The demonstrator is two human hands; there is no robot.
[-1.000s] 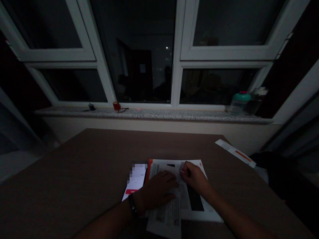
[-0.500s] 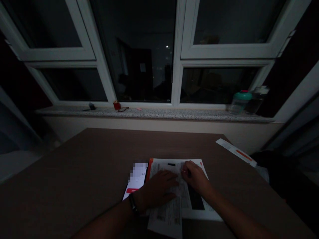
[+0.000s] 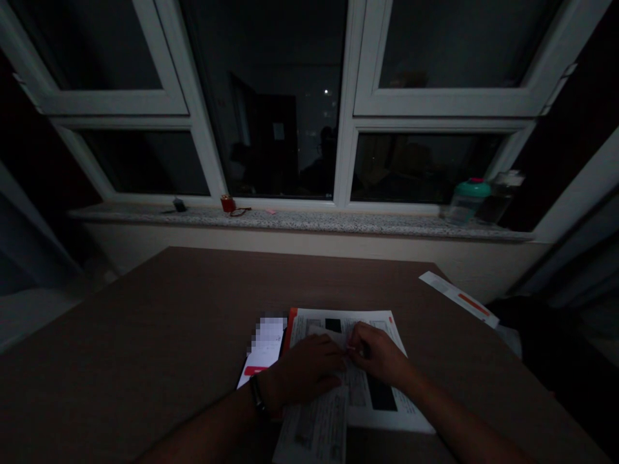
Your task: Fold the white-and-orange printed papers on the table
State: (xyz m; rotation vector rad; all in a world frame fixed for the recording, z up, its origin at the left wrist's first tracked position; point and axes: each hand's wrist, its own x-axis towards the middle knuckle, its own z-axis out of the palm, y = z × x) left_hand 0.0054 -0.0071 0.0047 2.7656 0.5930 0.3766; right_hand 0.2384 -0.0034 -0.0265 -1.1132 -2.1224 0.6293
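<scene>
As I watch this feed from my remote station, the speckled granite windowsill [image 3: 300, 222] at the far side carries, towards the left, a small black object [image 3: 179, 205], a small red jar [image 3: 227, 204] with its contents hidden, and thin-framed glasses [image 3: 240, 211] just beside it. On the near part of the brown wood-grain table [image 3: 145, 322], a bright smartphone [image 3: 264, 348] lies to the left of the printed white paper sheets [image 3: 348, 325], which sit on a red-edged cover [image 3: 291, 325]. The left hand [image 3: 307, 370], wearing a black watch band [image 3: 256, 394], lies flat on the sheets with its fingers open. Steady, flat pressure there would stop the paper sliding. The right hand [image 3: 377, 354] curls, its fingertips [image 3: 352, 348] bunched against the paper; whether they pinch a sheet, I cannot tell. Far right on the sill, a clear bottle with a green lid [image 3: 467, 203] stands beside a second clear bottle [image 3: 499, 196], both too dim to show their contents. A white paper strip with an orange mark [image 3: 458, 299] lies at the table's far right corner.
</scene>
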